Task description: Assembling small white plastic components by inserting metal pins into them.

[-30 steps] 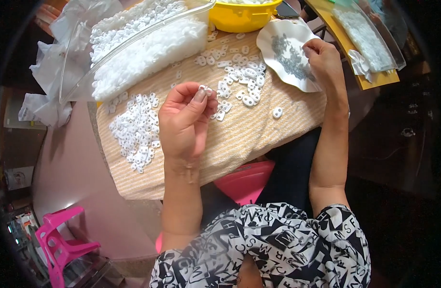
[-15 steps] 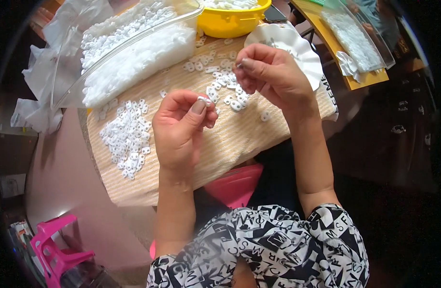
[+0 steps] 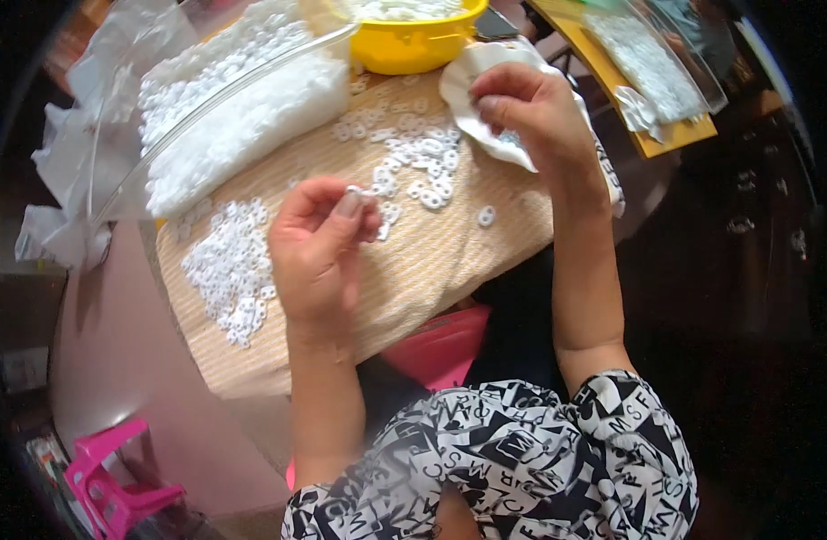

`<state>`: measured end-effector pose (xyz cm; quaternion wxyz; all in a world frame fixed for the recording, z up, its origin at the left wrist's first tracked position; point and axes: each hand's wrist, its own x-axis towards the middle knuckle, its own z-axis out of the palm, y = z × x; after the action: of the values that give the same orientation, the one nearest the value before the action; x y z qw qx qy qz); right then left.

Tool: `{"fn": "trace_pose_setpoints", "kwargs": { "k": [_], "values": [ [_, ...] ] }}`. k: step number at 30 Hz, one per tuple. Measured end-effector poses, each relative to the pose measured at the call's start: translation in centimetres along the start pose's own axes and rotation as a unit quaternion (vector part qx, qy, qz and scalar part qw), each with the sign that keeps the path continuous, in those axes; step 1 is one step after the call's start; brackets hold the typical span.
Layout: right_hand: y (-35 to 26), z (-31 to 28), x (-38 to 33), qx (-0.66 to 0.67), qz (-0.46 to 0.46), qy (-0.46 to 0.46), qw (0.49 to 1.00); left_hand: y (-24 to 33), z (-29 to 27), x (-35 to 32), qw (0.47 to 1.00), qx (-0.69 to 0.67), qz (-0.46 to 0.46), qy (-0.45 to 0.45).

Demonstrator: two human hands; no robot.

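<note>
My left hand [image 3: 319, 243] is raised over a tan woven mat [image 3: 431, 270] and pinches a small white plastic ring [image 3: 355, 191] between thumb and forefinger. My right hand [image 3: 530, 112] hovers over a white scalloped dish [image 3: 472, 90] at the mat's far right, fingers curled down into it; whether they hold anything is hidden. A loose heap of white rings [image 3: 229, 265] lies left of my left hand. A second scatter of rings [image 3: 413, 162] lies between the hands, and one single ring [image 3: 486, 216] sits apart.
A clear tub of white pieces [image 3: 233, 108] stands at the back left and a yellow bowl [image 3: 413, 49] behind the mat. A yellow tray [image 3: 665, 144] with a clear bag is at the right. Crumpled plastic bags [image 3: 71, 180] lie left; a pink stool [image 3: 116, 490] stands below.
My right hand went from the dish toward my left hand, then back over the dish. My left hand kept pinching the ring and stayed nearly still.
</note>
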<state>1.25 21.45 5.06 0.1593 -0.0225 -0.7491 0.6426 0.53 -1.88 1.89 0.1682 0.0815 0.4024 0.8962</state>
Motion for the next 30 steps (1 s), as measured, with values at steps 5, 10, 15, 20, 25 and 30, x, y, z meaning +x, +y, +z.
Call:
{"fn": "trace_pose_setpoints", "kwargs": {
  "k": [5,10,15,20,25,30],
  "values": [
    [3.0,-6.3,0.5,-0.395,0.011,0.181,0.901,-0.1,0.4,0.3,0.999,0.036,-0.003,0.010],
    [3.3,-5.9,0.6,-0.558,0.004,0.173,0.812,-0.2,0.1,0.2,0.999,0.033,-0.003,0.004],
    [3.5,-5.7,0.7,-0.478,0.033,0.112,0.871,-0.1,0.1,0.3,1.000,0.026,-0.001,0.017],
    [4.2,-4.7,1.3,-0.518,0.030,0.099,0.849,-0.2,0.0,0.3,0.999,0.040,-0.004,0.010],
    [4.2,-3.5,1.9,-0.591,0.028,0.084,0.802,-0.3,-0.1,0.3,0.998,0.054,-0.009,0.008],
    [4.4,-4.6,1.8,-0.508,0.003,0.120,0.853,-0.3,-0.2,0.3,0.999,0.050,-0.006,0.010]
  ]
}}
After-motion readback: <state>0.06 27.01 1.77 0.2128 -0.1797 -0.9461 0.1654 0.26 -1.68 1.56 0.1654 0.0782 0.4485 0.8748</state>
